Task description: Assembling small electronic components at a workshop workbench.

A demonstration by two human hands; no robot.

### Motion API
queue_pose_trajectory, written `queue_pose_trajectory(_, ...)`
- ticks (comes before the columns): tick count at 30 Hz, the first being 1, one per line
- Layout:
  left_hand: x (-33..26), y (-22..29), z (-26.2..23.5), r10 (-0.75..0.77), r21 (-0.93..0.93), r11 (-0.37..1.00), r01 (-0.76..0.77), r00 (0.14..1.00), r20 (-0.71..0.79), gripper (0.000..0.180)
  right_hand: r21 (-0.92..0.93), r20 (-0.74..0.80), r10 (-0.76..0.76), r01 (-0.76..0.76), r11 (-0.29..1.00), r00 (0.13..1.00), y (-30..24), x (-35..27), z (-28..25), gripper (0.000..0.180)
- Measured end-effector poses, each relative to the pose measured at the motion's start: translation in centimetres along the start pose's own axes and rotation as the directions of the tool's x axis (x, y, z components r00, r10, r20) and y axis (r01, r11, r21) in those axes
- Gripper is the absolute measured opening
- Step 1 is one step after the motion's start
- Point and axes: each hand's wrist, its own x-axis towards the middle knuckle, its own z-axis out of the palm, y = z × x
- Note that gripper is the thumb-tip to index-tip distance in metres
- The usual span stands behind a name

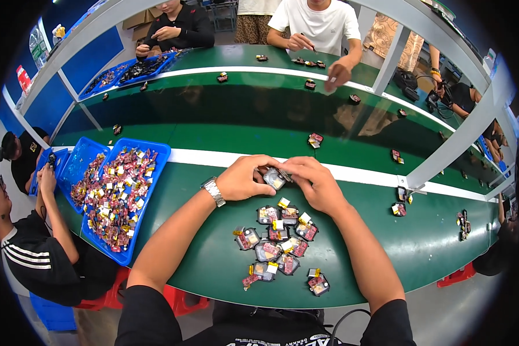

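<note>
Between my two hands, over the near green worktop, is a small dark-rimmed housing with a pale, translucent inside (pixel 275 179). My left hand (pixel 243 177), with a metal watch on its wrist, curls its thumb and fingers round the housing's left side. From the right, my right hand (pixel 316 181) bends over the top with its fingertips at the housing's upper edge. Just below them lies a cluster of similar black housings (pixel 268 251) with red circuit boards, yellow tape and white pieces. One more housing (pixel 318 284) sits apart, nearer the table's front edge.
Blue trays (pixel 162 154) at the left hold many red boards with yellow and white parts. A green conveyor belt (pixel 213 124) beyond the white rail carries scattered housings. Grey frame posts (pixel 452 141) rise at the right. Co-workers sit across the belt and at the left.
</note>
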Motion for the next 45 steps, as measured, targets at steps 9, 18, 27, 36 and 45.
queue_pose_trajectory(9,0.0,-0.4,0.8,-0.069,-0.554,0.829,0.074,0.997,0.03,0.063,-0.051,0.05,0.069,-0.067,0.996,0.996,-1.3,-0.3,0.7,0.03)
queue_pose_trajectory(18,0.3,-0.2,1.8,-0.088,-0.695,0.71,0.11,0.994,0.068,0.053,-0.196,-0.033,0.047,-0.053,0.979,0.998,-1.5,-0.2,0.5,0.023)
queue_pose_trajectory(27,0.1,0.6,2.0,-0.126,-0.687,0.717,0.121,0.991,0.043,0.047,-0.078,-0.167,0.056,-0.07,0.995,0.984,-0.7,-0.4,1.4,0.012)
queue_pose_trajectory(36,0.2,0.4,2.3,-0.155,-0.644,0.751,0.146,0.987,0.042,0.036,-0.013,-0.082,0.077,-0.078,0.997,0.994,-1.1,-0.4,1.2,0.007)
queue_pose_trajectory(45,0.3,0.2,2.9,-0.159,-0.648,0.75,0.132,0.987,0.017,0.033,-0.144,-0.192,0.014,-0.042,0.989,0.981,-0.8,-0.8,1.9,0.006)
